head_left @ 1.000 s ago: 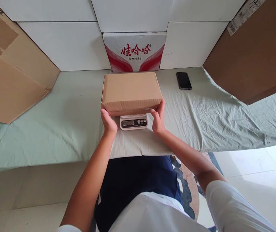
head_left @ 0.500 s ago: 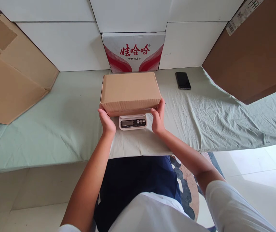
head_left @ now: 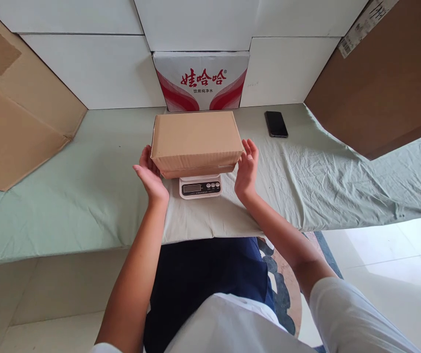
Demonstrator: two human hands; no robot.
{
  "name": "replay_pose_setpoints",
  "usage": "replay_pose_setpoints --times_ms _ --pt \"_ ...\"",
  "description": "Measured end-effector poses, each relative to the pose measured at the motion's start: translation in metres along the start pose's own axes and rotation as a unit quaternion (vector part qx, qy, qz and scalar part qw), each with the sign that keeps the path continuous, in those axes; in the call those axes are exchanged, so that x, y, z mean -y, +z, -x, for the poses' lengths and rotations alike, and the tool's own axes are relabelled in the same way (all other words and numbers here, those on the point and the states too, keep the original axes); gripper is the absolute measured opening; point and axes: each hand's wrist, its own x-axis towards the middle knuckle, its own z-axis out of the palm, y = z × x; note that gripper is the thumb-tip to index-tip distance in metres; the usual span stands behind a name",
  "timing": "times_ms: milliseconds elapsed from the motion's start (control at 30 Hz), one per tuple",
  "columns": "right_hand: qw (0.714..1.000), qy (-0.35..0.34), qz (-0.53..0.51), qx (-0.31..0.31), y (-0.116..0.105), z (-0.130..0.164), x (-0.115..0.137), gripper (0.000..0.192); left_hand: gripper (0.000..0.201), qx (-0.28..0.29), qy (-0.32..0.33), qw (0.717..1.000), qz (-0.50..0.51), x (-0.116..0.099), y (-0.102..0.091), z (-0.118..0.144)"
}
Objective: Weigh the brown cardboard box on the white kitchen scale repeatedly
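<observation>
A closed brown cardboard box (head_left: 197, 137) rests on top of a small white digital scale (head_left: 200, 196), covering its platform. The scale's front panel, with a display and several buttons, sticks out toward me; no reading can be made out. Beside the box's left front corner is my left hand (head_left: 151, 176), open with the thumb spread and some fingers partly behind the box edge. On the other side my right hand (head_left: 246, 169) is open too, its fingers pointing up close to the right front corner. Whether fingertips still touch the cardboard, I cannot tell.
Behind the box stands a white and red carton (head_left: 201, 81) against white panels (head_left: 85, 68). A black phone (head_left: 276, 124) lies to the right on the pale green cloth (head_left: 96, 162). Large cardboard pieces flank the table at left (head_left: 22, 113) and right (head_left: 387, 83).
Both hands have let go of the box and moved outward, with fingers and thumbs spreading. The box stays on the scale. The whole view has shifted slightly.
</observation>
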Motion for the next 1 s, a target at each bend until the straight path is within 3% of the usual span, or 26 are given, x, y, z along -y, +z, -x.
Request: replay_pose_setpoints --times_ms 200,367,667,1000 --pt "0.998 0.048 -0.032 -0.035 -0.001 -0.013 0.002 0.057 0.095 0.006 -0.008 1.0 0.025 0.003 -0.001 -0.001" --pt "0.996 0.07 -0.053 -0.024 0.001 -0.016 0.0 0.063 0.097 0.03 -0.008 0.999 0.02 0.004 0.001 0.0" --pt "0.998 0.027 -0.012 0.05 -0.005 -0.018 -0.01 0.079 0.103 0.069 -0.005 0.997 -0.018 -0.002 0.007 0.005" --pt "0.994 -0.029 0.027 0.104 0.001 -0.005 -0.008 0.069 0.106 0.082 -0.024 0.995 -0.045 -0.003 0.006 0.006"
